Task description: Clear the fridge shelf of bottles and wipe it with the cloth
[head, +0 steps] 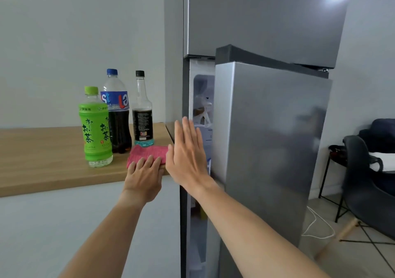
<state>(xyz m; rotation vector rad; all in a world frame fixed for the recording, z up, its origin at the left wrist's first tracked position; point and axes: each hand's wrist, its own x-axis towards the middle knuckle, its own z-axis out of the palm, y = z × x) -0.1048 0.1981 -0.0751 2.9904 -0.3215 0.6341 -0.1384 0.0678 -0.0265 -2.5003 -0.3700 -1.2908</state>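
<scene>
Flat left hand (143, 176) (fingers spread) presses cloth (147, 155).

We found everything arranged around the fridge (256, 21). Left of it ran the counter (42, 160), its end touching the fridge's side. On the counter stood three bottles: the tea bottle (95, 128) farthest from the fridge and nearest us, the cola bottle (117, 111) behind it, the slim bottle (142, 111) closest to the fridge. The cloth (147, 152) lay before the slim bottle, at the counter's front edge. The fridge's lower door (267, 149) stood ajar, and a chair (363, 181) sat right of the fridge.
</scene>
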